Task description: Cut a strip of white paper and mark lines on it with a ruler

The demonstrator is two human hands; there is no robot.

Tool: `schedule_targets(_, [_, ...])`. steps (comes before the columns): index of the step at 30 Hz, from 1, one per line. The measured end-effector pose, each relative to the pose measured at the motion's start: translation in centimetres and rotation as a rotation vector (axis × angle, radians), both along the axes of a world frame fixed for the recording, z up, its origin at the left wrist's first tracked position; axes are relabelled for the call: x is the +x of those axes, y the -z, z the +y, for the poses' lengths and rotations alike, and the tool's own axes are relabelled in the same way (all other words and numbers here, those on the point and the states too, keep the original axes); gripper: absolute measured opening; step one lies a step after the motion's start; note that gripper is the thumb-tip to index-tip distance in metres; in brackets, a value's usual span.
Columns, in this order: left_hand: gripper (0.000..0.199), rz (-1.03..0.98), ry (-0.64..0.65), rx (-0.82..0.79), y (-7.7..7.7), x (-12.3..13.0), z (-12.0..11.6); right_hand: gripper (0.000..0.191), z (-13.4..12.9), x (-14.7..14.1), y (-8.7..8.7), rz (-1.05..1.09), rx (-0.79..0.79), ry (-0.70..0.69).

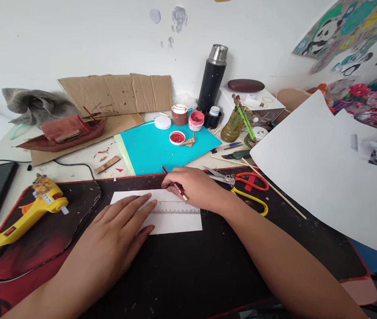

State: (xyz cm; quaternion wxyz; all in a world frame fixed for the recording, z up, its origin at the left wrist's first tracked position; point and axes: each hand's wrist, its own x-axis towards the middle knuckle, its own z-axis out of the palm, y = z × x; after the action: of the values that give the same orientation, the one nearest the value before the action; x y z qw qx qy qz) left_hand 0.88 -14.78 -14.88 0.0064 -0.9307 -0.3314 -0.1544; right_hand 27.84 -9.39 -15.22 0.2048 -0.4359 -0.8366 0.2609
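A white sheet of paper (pixel 178 225) lies on the black and red mat (pixel 188 274). Across it runs a clear ruler (pixel 175 207). My left hand (pixel 118 226) lies flat over the left part of the sheet and the ruler, fingers stretched out. My right hand (pixel 196 188) is closed around a dark red pencil (pixel 180 191) above the ruler's upper edge; the pencil's end points toward me and its far end toward the blue sheet. Where the pencil's writing tip is cannot be made out. Scissors (pixel 230 180) with red and yellow handles lie right of my right hand.
A yellow glue gun (pixel 30 215) with its cable lies left. Behind are a red-brown model boat (pixel 67 133), cardboard (pixel 118 93), a blue sheet (pixel 155 153) with paint jars (pixel 196 120), and a black flask (pixel 212 79). Large white paper (pixel 308 173) and a thin stick (pixel 281 195) are right.
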Motion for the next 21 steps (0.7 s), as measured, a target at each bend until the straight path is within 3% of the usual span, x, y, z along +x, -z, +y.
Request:
schedule_targets(5, [0.037, -0.027, -0.027, -0.123, 0.1, 0.3, 2.2, 0.015, 0.0, 0.0, 0.2, 0.000, -0.003, 0.007])
schedule_targets(10, [0.025, -0.105, -0.061, -0.227, -0.2, -0.1, 2.2, 0.011, -0.2, 0.1, -0.5, 0.049, -0.010, 0.025])
schedule_targets(12, [0.021, -0.098, -0.058, -0.170, -0.7, -0.2, 1.9, 0.010, -0.2, 0.2, -0.9, 0.110, -0.008, 0.046])
schedule_targets(17, [0.021, 0.036, 0.059, 0.171, -1.5, 0.4, 1.4, 0.013, 0.2, 0.8, -1.2, 0.297, 0.048, 0.144])
schedule_targets(21, [0.032, 0.109, 0.148, 0.190, -0.7, 0.3, 0.9, 0.012, 0.4, 1.0, -1.0, 0.261, 0.005, 0.174])
